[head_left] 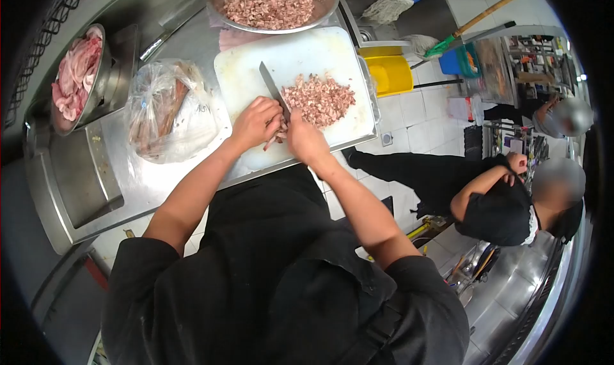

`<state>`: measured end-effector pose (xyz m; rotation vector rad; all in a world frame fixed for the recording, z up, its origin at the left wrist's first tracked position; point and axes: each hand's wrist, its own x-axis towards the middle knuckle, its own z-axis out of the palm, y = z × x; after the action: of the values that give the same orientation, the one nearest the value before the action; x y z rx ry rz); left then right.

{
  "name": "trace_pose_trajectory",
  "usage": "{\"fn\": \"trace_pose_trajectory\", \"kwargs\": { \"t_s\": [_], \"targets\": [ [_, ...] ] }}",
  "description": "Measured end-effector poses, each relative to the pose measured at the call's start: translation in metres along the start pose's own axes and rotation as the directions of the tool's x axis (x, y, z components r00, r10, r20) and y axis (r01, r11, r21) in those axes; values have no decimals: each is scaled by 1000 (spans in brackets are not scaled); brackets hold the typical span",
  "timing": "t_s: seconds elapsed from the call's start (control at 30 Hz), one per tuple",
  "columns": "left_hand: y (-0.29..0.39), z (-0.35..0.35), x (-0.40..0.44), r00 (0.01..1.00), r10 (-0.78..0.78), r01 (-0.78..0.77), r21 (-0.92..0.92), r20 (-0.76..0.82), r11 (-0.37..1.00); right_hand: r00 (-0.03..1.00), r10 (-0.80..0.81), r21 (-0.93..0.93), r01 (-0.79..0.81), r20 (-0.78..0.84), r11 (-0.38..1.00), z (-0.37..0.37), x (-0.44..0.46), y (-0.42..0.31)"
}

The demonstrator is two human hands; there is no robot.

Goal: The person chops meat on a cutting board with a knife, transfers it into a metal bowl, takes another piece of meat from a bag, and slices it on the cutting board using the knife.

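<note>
My right hand (306,137) is closed round the handle of a kitchen knife (271,84), whose blade points away from me over the white cutting board (240,68). Just left of the blade, my left hand (257,123) has its fingers curled and pressed down on a small strip of meat (276,139), partly hidden by the fingers. Right of the knife lies a heap of finely chopped meat (322,100) on the board.
Beyond the board stands a metal bowl of chopped meat (268,4). At left are a plastic bag (173,112) with brownish contents and a bowl of raw meat pieces (78,77). A yellow bucket (391,76) and two people (492,202) are at right.
</note>
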<state>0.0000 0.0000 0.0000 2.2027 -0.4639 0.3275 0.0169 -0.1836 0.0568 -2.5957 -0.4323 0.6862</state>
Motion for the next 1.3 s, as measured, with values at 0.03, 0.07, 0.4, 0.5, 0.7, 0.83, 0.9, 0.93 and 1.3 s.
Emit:
{"fn": "trace_pose_trajectory", "kwargs": {
  "t_s": [0.03, 0.07, 0.4, 0.5, 0.7, 0.83, 0.9, 0.93, 1.3],
  "targets": [
    [3, 0, -2, 1000, -9, 9, 2, -7, 1000, 999, -30, 16, 29, 31, 999, -9, -5, -2],
    [4, 0, 3, 1000, -12, 12, 6, -24, 1000, 996, -65, 25, 64, 55, 998, -21, -6, -4],
    [-3, -2, 4, 1000, 11, -11, 6, -18, 1000, 986, -111, 171, 131, -122, 977, 1, 2, 21],
    [7, -7, 1, 1000, -13, 13, -56, -4, 998, 990, -88, 160, 105, -109, 981, -16, -10, 27],
    [4, -15, -3, 961, 109, -127, 58, 253, 990, 997, -55, 106, 60, -50, 993, -33, -22, 19],
    [9, -20, -4, 963, 142, -157, 48, 229, 986, 995, 60, -11, -59, 80, 998, -59, -45, -10],
    [8, -17, -9, 964, 144, -159, 52, 222, 986, 973, 139, -105, -121, 185, 987, -63, -57, -15],
    [7, -15, -10, 975, 131, -141, 47, 182, 989, 973, 141, -109, -122, 184, 987, -52, -54, -10],
    [18, -19, -12, 998, 55, -58, 114, 30, 992, 991, 96, 75, -103, 93, 992, -40, -42, -21]
  ]
}}
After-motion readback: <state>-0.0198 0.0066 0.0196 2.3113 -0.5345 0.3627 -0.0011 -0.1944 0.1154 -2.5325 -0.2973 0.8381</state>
